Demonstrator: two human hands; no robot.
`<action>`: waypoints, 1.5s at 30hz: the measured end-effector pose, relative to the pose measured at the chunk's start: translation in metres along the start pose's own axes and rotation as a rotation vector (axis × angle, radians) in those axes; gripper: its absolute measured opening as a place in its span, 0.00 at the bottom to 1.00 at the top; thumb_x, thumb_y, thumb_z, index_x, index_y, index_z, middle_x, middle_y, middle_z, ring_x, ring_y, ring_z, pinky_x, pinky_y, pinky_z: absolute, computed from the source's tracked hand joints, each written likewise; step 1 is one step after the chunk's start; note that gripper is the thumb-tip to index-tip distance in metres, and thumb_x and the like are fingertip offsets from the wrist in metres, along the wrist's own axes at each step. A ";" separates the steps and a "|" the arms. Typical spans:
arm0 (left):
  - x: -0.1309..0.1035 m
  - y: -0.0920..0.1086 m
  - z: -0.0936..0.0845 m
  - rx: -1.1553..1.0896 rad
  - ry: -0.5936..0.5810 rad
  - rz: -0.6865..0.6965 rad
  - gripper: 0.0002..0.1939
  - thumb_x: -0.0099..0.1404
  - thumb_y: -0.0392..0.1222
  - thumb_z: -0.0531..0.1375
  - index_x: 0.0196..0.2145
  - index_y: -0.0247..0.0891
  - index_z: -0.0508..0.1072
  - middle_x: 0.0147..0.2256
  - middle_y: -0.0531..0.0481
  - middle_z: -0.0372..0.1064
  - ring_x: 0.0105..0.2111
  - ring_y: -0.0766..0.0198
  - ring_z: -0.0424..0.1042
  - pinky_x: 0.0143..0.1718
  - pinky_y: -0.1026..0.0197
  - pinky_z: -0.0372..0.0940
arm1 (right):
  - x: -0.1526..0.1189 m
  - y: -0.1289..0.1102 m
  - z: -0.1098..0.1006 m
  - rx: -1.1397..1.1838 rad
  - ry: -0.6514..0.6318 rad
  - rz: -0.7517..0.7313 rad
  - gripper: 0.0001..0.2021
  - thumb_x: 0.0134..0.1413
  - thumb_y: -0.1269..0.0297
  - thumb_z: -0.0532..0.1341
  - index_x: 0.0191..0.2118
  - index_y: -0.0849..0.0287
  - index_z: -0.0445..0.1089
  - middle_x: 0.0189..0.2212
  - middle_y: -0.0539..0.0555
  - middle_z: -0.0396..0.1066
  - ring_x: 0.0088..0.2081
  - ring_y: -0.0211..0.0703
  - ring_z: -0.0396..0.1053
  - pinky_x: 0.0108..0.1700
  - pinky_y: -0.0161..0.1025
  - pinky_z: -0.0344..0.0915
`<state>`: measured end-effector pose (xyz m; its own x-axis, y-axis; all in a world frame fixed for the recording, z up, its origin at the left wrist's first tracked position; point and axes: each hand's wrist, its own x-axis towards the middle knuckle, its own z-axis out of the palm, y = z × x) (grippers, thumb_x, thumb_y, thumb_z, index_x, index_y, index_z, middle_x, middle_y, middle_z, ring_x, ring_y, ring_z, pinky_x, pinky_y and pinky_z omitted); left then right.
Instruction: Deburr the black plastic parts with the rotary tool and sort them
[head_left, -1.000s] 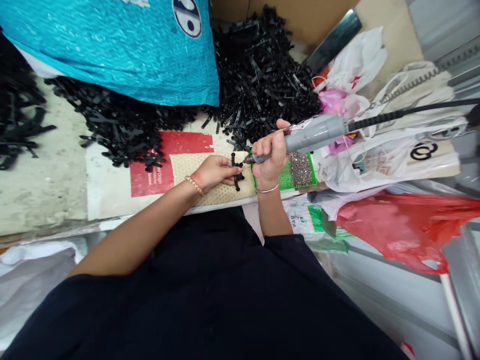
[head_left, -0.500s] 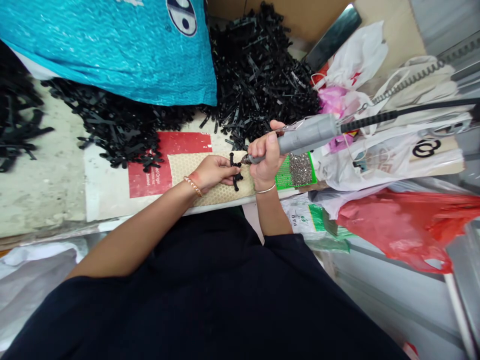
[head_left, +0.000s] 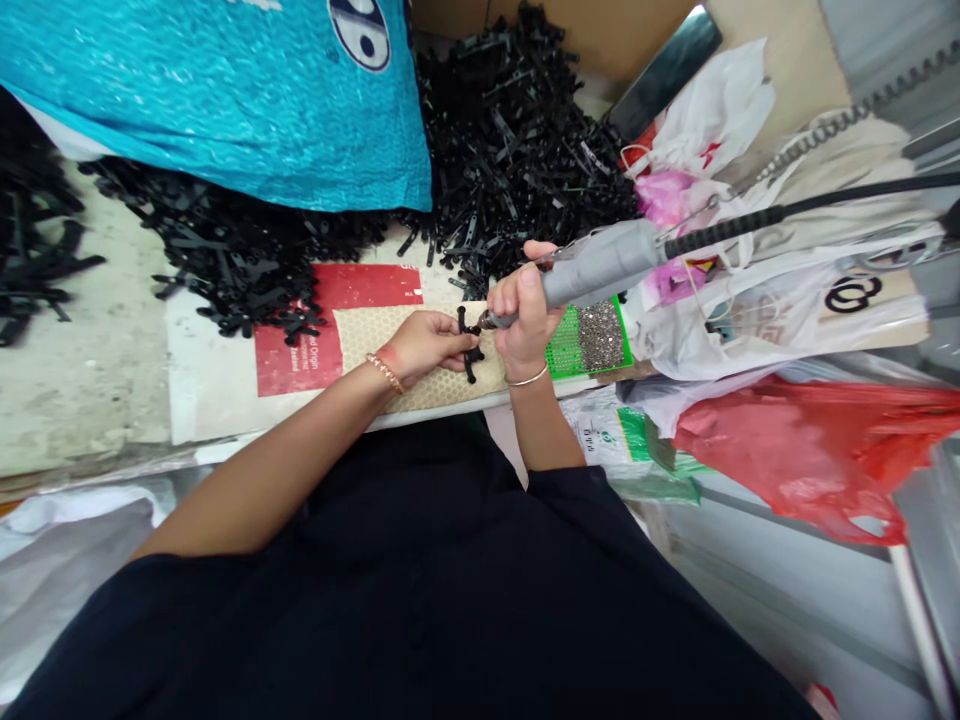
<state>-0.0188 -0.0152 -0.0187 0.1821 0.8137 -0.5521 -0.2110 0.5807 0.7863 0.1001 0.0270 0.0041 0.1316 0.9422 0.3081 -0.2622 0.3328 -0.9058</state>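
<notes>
My left hand [head_left: 427, 348] pinches a small black plastic part [head_left: 471, 364] over a beige textured mat [head_left: 367, 340]. Wrapped round a grey electric screwdriver [head_left: 600, 264], my right hand [head_left: 525, 318] holds it tilted, its tip at the upper part of the black piece. Whether a screw sits under the tip is too small to tell. Just right of that hand lies a green perforated tray [head_left: 562, 350] with many small metal screws [head_left: 601, 336] at its right end.
Heaps of black plastic parts [head_left: 517, 150] lie behind the mat and to the left [head_left: 232, 250]. A blue bag [head_left: 225, 100] covers some. Plastic bags [head_left: 810, 300] crowd the right side, a red bag [head_left: 810, 450] among them. The screwdriver's black cable [head_left: 840, 200] runs right.
The screwdriver in my right hand has shifted slightly left and its rear end has dipped a little, its tip now closer to the black part. My left hand has stayed almost still.
</notes>
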 end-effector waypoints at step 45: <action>-0.008 0.006 0.005 -0.030 0.100 -0.013 0.10 0.66 0.30 0.72 0.30 0.31 0.75 0.28 0.44 0.80 0.25 0.66 0.81 0.30 0.69 0.77 | -0.018 -0.019 -0.137 -0.285 0.386 0.000 0.28 0.47 0.36 0.70 0.44 0.50 0.66 0.19 0.36 0.51 0.18 0.33 0.55 0.23 0.35 0.55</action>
<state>-0.0168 -0.0181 -0.0085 0.0882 0.8037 -0.5885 -0.2383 0.5907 0.7709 0.2339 -0.0013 -0.0236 0.4913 0.8411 0.2263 0.0031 0.2581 -0.9661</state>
